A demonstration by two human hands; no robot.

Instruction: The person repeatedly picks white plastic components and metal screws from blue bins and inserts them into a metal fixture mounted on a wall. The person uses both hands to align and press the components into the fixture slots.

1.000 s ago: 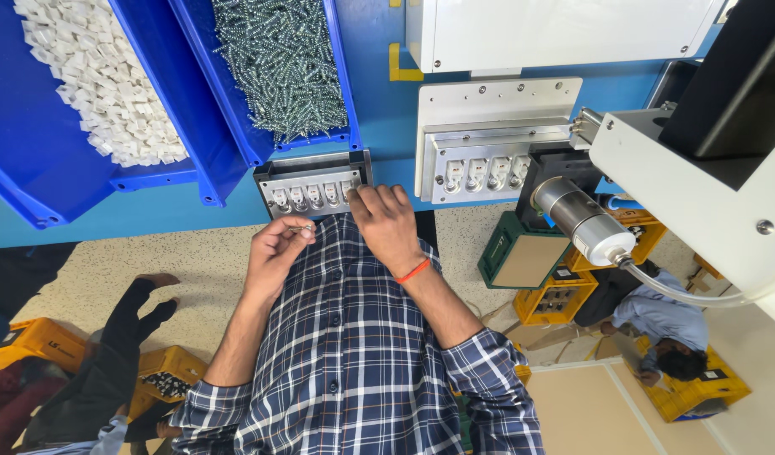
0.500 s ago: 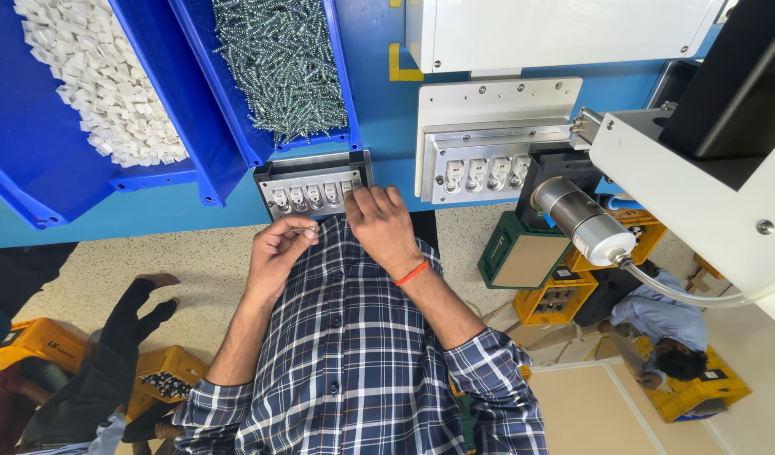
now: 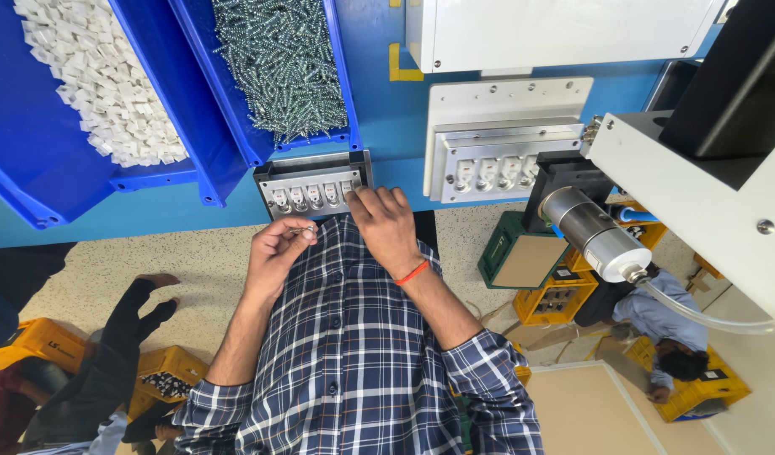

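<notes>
A small metal fixture [image 3: 307,187] holding a row of white switch parts sits at the edge of the blue bench [image 3: 387,126]. My right hand [image 3: 386,226], with an orange band on the wrist, rests its fingertips on the fixture's right end. My left hand [image 3: 275,253] hovers just below the fixture, with its thumb and fingers pinched on a small screw [image 3: 303,229]. Behind the fixture stand a blue bin of silver screws [image 3: 282,63] and a blue bin of white plastic pieces [image 3: 101,84].
A second, larger fixture [image 3: 501,173] with white parts sits to the right, under a white box [image 3: 556,29]. A white machine with a metal cylinder [image 3: 594,234] juts in from the right. Yellow crates [image 3: 564,295] and other people [image 3: 665,329] are on the floor below.
My right hand has shifted slightly over the fixture's right end. My left hand has risen a little towards the fixture with the screw.
</notes>
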